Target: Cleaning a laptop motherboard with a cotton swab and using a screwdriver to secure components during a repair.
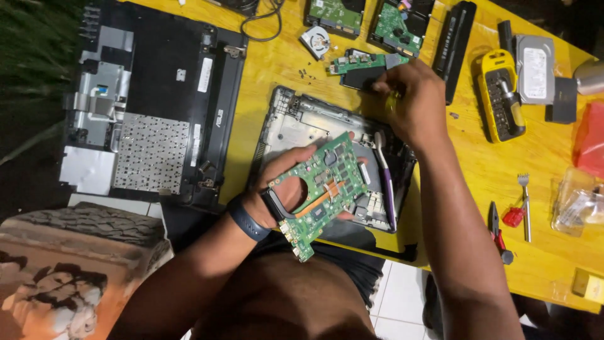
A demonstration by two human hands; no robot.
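While left hand point(277, 189) grips green circuit board point(321, 189) by edge only, board could slip onto grey laptop base shell point(296, 123); right hand point(412, 101) pinching small yellow-green tool point(391, 101), slip risks scratching components.

Upturned black laptop lid point(157, 94), yellow screwdriver-bit case point(500, 94), silver hard drive point(535, 69), red-handled pliers point(499, 232), small cooling fan point(315, 41)
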